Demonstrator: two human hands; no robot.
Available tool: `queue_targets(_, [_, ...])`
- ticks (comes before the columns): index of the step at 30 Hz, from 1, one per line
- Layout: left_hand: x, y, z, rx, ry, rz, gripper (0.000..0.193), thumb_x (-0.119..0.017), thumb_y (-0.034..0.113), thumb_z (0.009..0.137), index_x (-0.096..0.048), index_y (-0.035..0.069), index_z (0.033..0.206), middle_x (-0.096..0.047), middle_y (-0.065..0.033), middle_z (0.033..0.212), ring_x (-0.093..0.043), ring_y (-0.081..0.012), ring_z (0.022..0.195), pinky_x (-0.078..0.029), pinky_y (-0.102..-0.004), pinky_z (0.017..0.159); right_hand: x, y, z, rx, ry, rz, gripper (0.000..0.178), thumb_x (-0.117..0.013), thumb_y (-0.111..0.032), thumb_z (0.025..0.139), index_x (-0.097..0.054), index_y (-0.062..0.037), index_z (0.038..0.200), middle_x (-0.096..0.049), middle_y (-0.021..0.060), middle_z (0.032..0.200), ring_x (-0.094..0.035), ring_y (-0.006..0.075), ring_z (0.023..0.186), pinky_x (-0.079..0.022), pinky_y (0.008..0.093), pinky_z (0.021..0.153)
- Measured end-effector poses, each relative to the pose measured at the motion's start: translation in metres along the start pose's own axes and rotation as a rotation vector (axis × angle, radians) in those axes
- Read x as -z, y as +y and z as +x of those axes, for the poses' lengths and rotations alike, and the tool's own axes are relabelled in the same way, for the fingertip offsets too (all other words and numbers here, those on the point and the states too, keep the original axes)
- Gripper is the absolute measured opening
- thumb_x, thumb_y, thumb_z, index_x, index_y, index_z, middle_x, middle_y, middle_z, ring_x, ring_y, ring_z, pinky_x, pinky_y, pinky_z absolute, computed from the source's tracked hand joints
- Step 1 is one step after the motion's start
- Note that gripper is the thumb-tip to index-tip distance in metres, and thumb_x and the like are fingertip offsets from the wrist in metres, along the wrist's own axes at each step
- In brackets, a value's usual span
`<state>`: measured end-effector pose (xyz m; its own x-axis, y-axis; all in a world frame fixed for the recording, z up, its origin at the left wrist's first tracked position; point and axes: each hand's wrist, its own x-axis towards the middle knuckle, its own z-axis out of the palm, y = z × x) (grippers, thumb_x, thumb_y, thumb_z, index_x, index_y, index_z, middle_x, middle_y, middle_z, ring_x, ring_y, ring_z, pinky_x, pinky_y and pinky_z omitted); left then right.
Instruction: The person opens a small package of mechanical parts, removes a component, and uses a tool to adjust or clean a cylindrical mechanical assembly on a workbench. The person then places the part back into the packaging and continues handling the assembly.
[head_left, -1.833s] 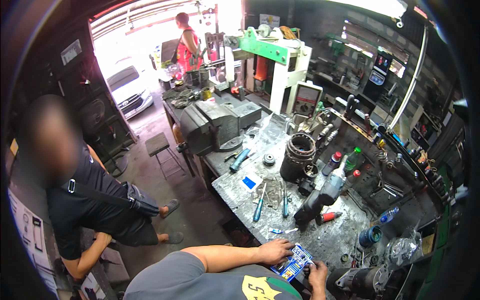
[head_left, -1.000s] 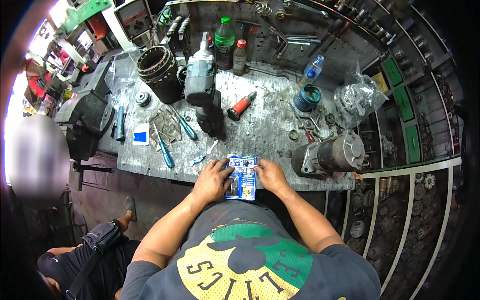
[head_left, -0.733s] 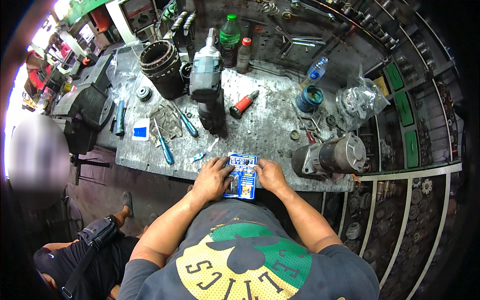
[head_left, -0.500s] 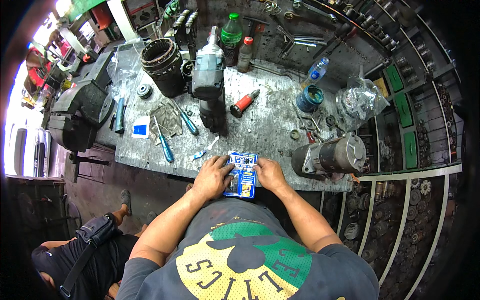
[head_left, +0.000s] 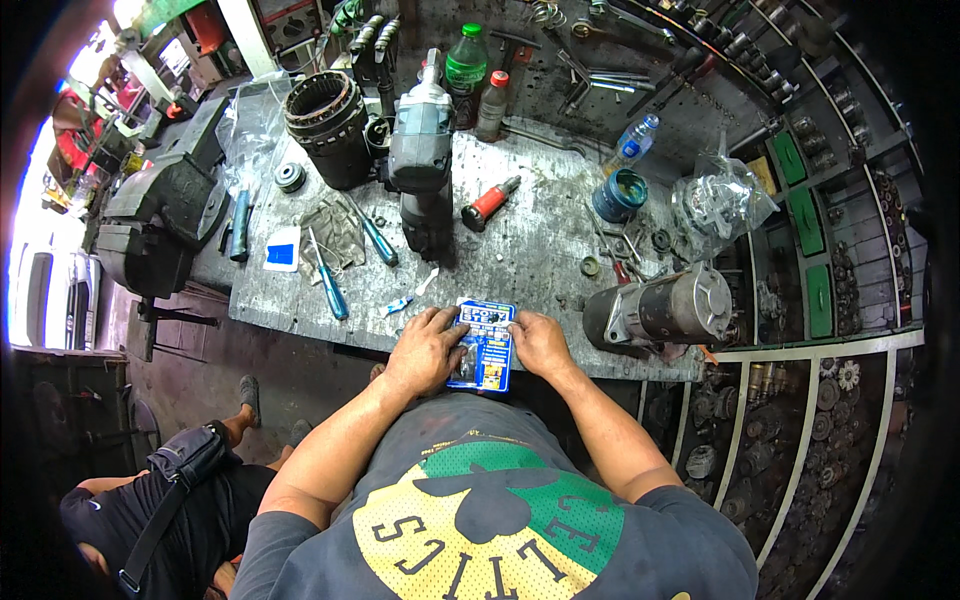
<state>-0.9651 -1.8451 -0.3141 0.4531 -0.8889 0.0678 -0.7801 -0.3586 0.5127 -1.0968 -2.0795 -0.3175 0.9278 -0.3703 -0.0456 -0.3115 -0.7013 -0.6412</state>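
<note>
A blue and yellow blister-card package [head_left: 493,352] is held upright in front of my waist, at the near edge of the workbench. My left hand [head_left: 428,350] grips its left side, fingers lying over the front. On the right edge, my right hand [head_left: 541,346] pinches the card with the thumb in front. Just beyond my left hand lie a small white and blue tube [head_left: 397,305] and a small white spatula-like piece [head_left: 428,280]. Two blue-handled screwdrivers [head_left: 333,295] rest farther left, near a grey rag [head_left: 335,235].
A grey impact wrench [head_left: 420,155] stands mid-bench beside a black ring-shaped housing [head_left: 328,135]. A red-bodied tool [head_left: 490,205], a blue tub [head_left: 620,195] and a starter motor [head_left: 660,312] sit to the right. A bench vise [head_left: 155,230] is at left. Another person [head_left: 175,500] is at lower left.
The package has tilted very slightly, its lower edge a little higher. Both hands keep hold of it in nearly the same place.
</note>
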Motion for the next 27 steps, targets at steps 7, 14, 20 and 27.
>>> queue_targets(7, [0.0013, 0.0007, -0.0001, 0.006, -0.004, 0.003, 0.047, -0.078, 0.031, 0.098, -0.074, 0.011, 0.14, -0.059, -0.0162, 0.156, -0.052, -0.0402, 0.145, -0.043, -0.0525, 0.121, 0.0, -0.0002, 0.0012, -0.05, -0.016, -0.028, 0.017, -0.07, -0.015, 0.097, -0.074, 0.0016, 0.096, -0.074, 0.0264, 0.095, -0.072, 0.0488, 0.097, -0.056, 0.0582, 0.086])
queue_targets(14, [0.0, -0.0012, -0.0009, 0.001, 0.006, -0.003, 0.046, -0.077, 0.03, 0.098, -0.074, 0.01, 0.139, -0.06, -0.0163, 0.155, -0.053, -0.0401, 0.143, -0.043, -0.0526, 0.121, 0.0, -0.002, 0.0013, -0.017, 0.008, 0.003, 0.016, -0.07, -0.014, 0.097, -0.073, 0.0015, 0.095, -0.074, 0.0261, 0.095, -0.072, 0.0487, 0.097, -0.056, 0.0583, 0.086])
queue_targets(20, [-0.0008, -0.002, -0.0002, 0.0, 0.005, -0.011, 0.046, -0.077, 0.03, 0.099, -0.074, 0.011, 0.14, -0.06, -0.0168, 0.155, -0.053, -0.0412, 0.144, -0.043, -0.0527, 0.121, -0.0025, 0.0018, 0.0021, -0.012, 0.033, 0.008, 0.016, -0.07, -0.015, 0.096, -0.073, 0.0011, 0.093, -0.074, 0.0255, 0.093, -0.072, 0.0484, 0.095, -0.056, 0.0586, 0.084])
queue_targets(27, [-0.0006, -0.0016, -0.0003, -0.016, 0.032, -0.012, 0.044, -0.077, 0.029, 0.097, -0.075, 0.008, 0.137, -0.061, -0.0161, 0.153, -0.055, -0.039, 0.14, -0.045, -0.0519, 0.119, -0.0033, 0.0035, 0.004, 0.013, 0.045, -0.01, 0.017, -0.07, -0.015, 0.096, -0.071, 0.0014, 0.091, -0.073, 0.0253, 0.091, -0.071, 0.0484, 0.092, -0.056, 0.0583, 0.081])
